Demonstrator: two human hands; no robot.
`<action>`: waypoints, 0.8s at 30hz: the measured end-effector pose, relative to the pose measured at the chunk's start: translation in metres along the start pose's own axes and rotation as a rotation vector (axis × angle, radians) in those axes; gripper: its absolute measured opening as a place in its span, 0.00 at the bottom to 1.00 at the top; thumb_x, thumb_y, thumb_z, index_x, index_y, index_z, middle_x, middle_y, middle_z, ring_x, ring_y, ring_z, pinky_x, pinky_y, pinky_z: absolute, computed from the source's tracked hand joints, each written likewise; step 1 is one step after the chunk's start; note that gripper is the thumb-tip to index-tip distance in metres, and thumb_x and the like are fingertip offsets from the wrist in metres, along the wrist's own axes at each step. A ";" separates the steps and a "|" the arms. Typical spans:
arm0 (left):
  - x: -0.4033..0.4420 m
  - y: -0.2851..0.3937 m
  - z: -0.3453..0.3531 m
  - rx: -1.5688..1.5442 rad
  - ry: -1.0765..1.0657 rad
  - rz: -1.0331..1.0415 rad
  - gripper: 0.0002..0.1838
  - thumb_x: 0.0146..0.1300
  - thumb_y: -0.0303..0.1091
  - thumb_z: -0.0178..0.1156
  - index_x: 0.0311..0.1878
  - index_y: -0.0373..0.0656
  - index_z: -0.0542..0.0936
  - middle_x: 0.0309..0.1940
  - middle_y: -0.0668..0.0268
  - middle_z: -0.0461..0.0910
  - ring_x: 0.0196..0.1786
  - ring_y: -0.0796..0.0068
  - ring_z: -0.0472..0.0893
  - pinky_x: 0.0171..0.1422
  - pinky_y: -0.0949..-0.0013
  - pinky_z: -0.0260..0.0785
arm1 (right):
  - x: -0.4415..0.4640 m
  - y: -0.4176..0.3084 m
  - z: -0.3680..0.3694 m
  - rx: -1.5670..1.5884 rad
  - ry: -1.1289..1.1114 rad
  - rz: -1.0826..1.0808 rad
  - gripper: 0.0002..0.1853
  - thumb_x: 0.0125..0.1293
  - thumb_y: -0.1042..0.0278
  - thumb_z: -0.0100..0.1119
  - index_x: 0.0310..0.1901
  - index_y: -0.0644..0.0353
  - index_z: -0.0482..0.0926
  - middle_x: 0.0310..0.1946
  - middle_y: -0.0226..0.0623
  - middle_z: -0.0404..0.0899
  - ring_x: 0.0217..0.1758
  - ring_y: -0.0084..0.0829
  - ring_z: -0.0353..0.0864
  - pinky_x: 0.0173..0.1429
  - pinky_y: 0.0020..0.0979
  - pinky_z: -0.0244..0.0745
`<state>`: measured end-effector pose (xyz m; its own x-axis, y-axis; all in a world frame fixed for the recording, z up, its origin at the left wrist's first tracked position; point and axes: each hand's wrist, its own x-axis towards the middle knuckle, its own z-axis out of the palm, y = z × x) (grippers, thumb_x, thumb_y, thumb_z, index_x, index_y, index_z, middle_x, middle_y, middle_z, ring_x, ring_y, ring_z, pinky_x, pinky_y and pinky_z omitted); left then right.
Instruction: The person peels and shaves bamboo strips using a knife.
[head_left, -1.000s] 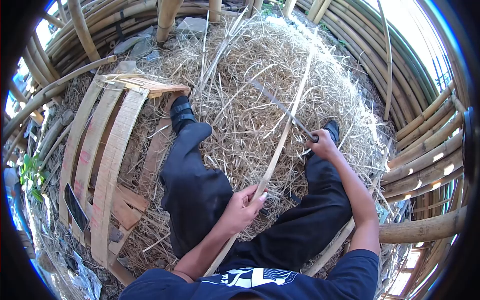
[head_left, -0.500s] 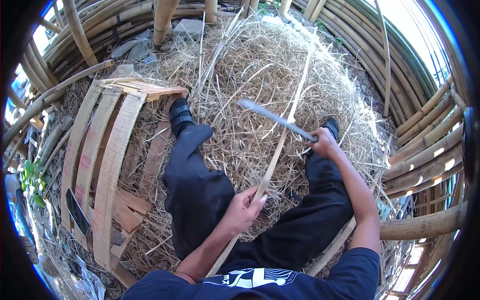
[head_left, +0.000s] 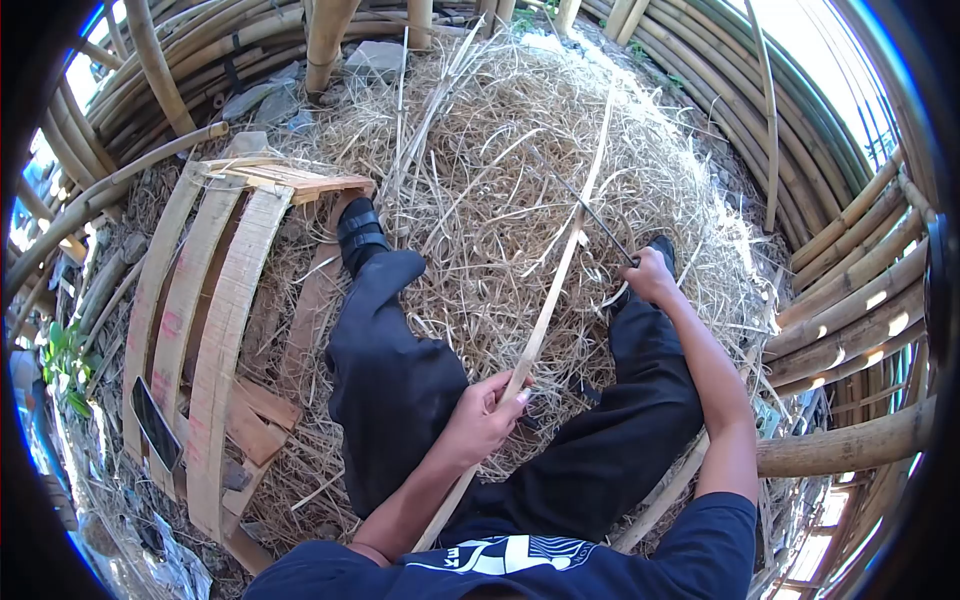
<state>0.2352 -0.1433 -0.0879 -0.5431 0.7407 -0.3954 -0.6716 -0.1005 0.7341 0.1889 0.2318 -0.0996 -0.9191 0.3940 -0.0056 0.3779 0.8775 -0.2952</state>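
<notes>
A long, pale bamboo strip (head_left: 558, 285) runs from under my left arm up and away over the shavings. My left hand (head_left: 484, 418) is closed round it in front of my lap. In my right hand (head_left: 652, 277), closed near my right foot, is the handle of a long knife (head_left: 598, 221). Its blade is seen edge-on as a thin dark line and crosses the strip around mid-length. Whether the edge bites into the strip I cannot tell. A thin curled sliver lies beside the strip near the blade.
Bamboo shavings (head_left: 480, 130) heap around my feet. To the left stands a slatted wooden crate (head_left: 222, 340) with a phone (head_left: 155, 425) on it. Bamboo poles (head_left: 850, 330) stack along the right side and the back. Grey stones (head_left: 375, 60) sit at the far edge.
The knife blade has turned from showing its flat side to edge-on. My right hand has shifted slightly, and the strip's far end has swung a little left. My left hand keeps its hold.
</notes>
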 end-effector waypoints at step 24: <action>0.000 -0.003 0.002 0.006 -0.009 0.018 0.12 0.73 0.31 0.52 0.56 0.38 0.74 0.22 0.79 0.65 0.17 0.93 0.59 0.19 0.82 0.49 | 0.012 0.026 0.015 0.099 0.024 0.031 0.12 0.50 0.64 0.61 0.31 0.66 0.84 0.23 0.52 0.80 0.27 0.43 0.82 0.38 0.38 0.75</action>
<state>0.2384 -0.1420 -0.0894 -0.5506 0.7449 -0.3768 -0.6585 -0.1102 0.7445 0.1862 0.2548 -0.1215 -0.9036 0.4283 0.0061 0.3927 0.8338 -0.3880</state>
